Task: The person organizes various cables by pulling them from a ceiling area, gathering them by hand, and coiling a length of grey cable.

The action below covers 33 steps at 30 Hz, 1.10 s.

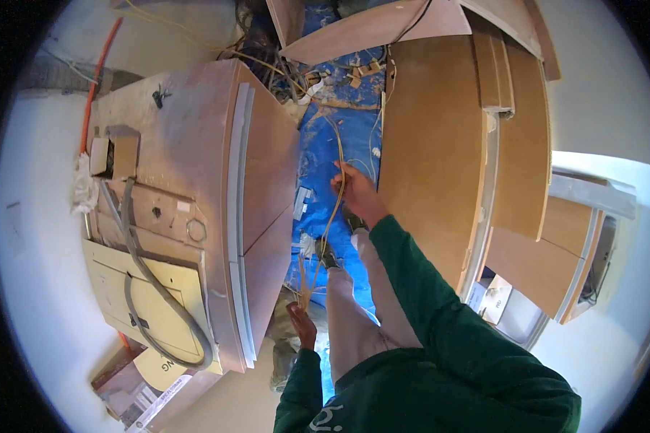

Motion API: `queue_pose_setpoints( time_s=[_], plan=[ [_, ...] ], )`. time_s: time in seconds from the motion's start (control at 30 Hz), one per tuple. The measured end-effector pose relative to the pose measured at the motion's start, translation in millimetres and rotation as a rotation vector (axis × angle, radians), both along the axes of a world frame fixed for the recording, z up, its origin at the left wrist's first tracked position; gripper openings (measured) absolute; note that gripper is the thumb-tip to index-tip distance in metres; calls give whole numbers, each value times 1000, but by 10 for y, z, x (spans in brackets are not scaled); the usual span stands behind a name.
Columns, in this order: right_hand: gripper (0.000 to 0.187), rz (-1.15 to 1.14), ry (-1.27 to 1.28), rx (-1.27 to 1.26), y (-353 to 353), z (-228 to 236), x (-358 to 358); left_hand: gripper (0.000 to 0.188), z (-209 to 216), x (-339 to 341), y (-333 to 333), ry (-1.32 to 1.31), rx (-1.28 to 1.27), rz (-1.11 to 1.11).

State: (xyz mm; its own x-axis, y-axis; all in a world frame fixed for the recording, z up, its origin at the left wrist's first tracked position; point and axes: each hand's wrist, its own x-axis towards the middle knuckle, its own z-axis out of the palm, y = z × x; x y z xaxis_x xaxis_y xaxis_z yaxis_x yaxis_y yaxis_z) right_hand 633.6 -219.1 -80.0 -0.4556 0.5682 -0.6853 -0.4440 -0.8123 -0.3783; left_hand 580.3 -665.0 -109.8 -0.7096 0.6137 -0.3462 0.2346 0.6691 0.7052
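A thin yellow cable (331, 218) runs from the far end of the narrow passage down to my body. My right hand (359, 193) is closed around it at mid-length, above the blue floor sheet (349, 138). Lower down and to the left, my left hand (302, 325) grips the cable where it bunches into loops. Between the two hands the cable hangs slack, crossing in front of my legs. Both hands are beside the left cabinet, and my right hand is also near the tall brown panel.
A wooden cabinet (271, 173) with a grey edge strip flanks the left side; a grey hose (143, 263) and a small open box (115, 155) lie on it. Brown panels (433, 144) stand on the right. Tangled cables (287, 78) and wood scraps (365, 70) litter the far end.
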Motion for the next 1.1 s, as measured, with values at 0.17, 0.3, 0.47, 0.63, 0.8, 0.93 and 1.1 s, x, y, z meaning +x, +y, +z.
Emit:
queue_pose_setpoints(
  time_s=[0.17, 0.3, 0.47, 0.63, 0.8, 0.93, 1.1],
  plan=[
    [23, 57, -81, 115, 450, 154, -224, 36, 42, 77, 328, 67, -53, -34],
    [20, 76, -17, 273, 446, 504, -400, 35, 47, 107, 585, 133, -39, -40],
    [24, 197, -110, 476, 337, 1020, -458, 34, -74, 81, 550, 132, -1, 66],
    [25, 268, -44, 497, 185, 1551, -407, 49, -383, 5, -54, 107, -149, -20],
    [24, 156, -220, 435, 94, 1356, -131, 52, -48, -4, 371, -270, -109, 392],
    [25, 84, -289, 235, 184, 1026, 236, 37, 269, 18, 535, -179, -135, 184],
    [24, 358, -429, 389, 391, 604, 326, 35, 274, 125, 462, -68, -78, 123]
  ],
)
